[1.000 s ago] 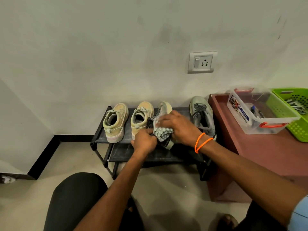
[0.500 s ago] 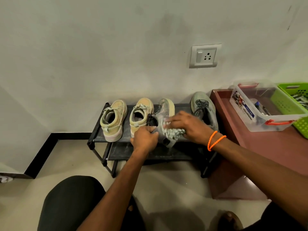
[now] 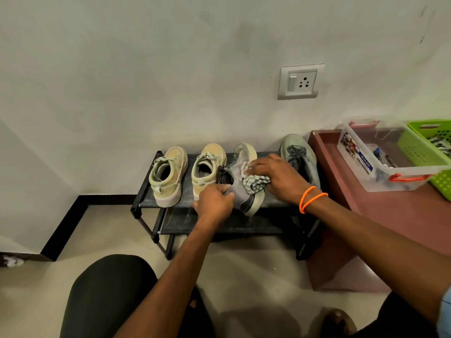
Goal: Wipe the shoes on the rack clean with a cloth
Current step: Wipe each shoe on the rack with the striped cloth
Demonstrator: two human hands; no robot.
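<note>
A black two-tier shoe rack stands against the wall. Two beige sneakers sit on its top shelf at the left. A grey sneaker is tipped on its side in the middle, and my left hand grips its heel collar. My right hand presses a bunched checked cloth against that shoe's side. A second grey sneaker stands upright at the rack's right end.
A reddish-brown low table adjoins the rack on the right, carrying a clear plastic box and a green basket. A wall socket is above. My knees fill the bottom of the view.
My right hand has slid the cloth from the shoe's heel side toward the right along its flank. The left hand keeps its grip on the tilted grey sneaker.
</note>
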